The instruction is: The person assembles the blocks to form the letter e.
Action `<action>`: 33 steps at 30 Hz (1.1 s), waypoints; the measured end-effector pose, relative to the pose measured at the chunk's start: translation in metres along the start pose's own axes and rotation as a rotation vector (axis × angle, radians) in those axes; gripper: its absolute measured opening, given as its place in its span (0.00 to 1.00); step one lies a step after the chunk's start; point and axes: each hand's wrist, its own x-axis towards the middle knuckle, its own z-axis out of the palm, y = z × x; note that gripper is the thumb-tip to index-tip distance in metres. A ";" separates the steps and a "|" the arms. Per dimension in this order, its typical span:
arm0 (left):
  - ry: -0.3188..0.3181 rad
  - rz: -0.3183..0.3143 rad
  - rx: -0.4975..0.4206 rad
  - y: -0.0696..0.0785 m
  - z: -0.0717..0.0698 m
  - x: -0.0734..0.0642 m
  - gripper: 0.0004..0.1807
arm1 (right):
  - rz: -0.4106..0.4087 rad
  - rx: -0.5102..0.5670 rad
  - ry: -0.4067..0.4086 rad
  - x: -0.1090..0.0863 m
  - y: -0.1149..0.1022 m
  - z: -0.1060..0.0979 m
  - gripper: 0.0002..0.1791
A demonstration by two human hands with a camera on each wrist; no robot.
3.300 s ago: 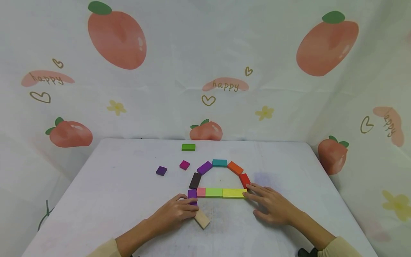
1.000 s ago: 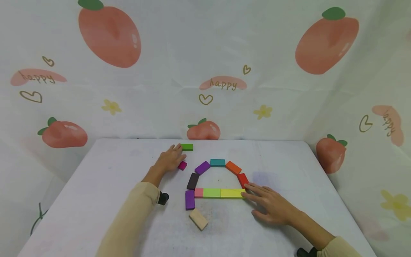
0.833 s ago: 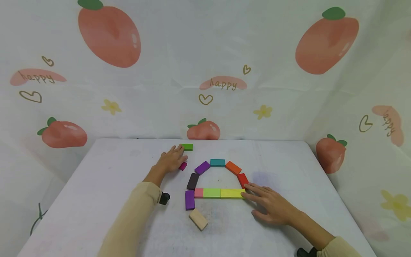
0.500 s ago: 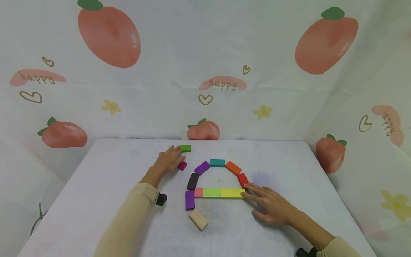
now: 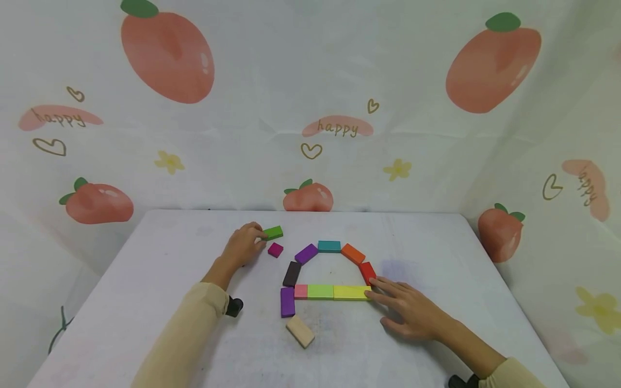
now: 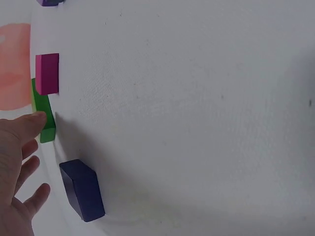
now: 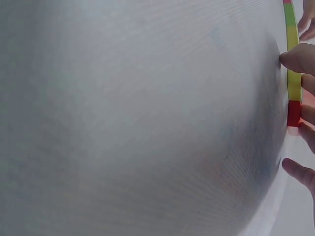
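Observation:
My left hand (image 5: 242, 245) pinches the left end of a green block (image 5: 274, 232) near the back of the table, its thumb on the block's side in the left wrist view. Just in front lies a small magenta block (image 5: 275, 250). A dark purple-blue block (image 6: 84, 191) shows below the fingers in the left wrist view; the hand hides it in the head view. My right hand (image 5: 409, 310) lies with spread, relaxed fingers, its fingertips at the red block (image 5: 367, 272) and the end of the yellow block (image 5: 351, 292).
An arch of black (image 5: 292, 274), purple (image 5: 306, 253), teal (image 5: 329, 247) and orange blocks (image 5: 353, 253) joins the red one above a row with pink (image 5: 301, 291) and light green blocks (image 5: 320, 291). Another purple block (image 5: 287, 302) and a plain wooden block (image 5: 300, 331) lie lower left.
My left hand left the lower purple block, reached to the back and took the green block, which has shifted left and nearer and turned slightly. The right hand keeps its place.

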 end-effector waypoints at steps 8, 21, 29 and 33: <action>0.043 -0.012 0.005 -0.005 0.001 -0.004 0.08 | -0.002 -0.003 0.004 -0.001 0.000 0.000 0.37; 0.053 0.015 -0.035 -0.009 0.001 -0.009 0.07 | 0.012 0.000 -0.010 -0.001 -0.002 -0.001 0.36; 0.107 0.051 -0.090 -0.008 -0.001 -0.014 0.08 | 0.010 -0.004 -0.015 0.000 -0.002 -0.002 0.36; 0.134 0.093 -0.107 -0.008 -0.003 -0.016 0.09 | 0.019 -0.003 -0.027 0.001 -0.003 -0.003 0.36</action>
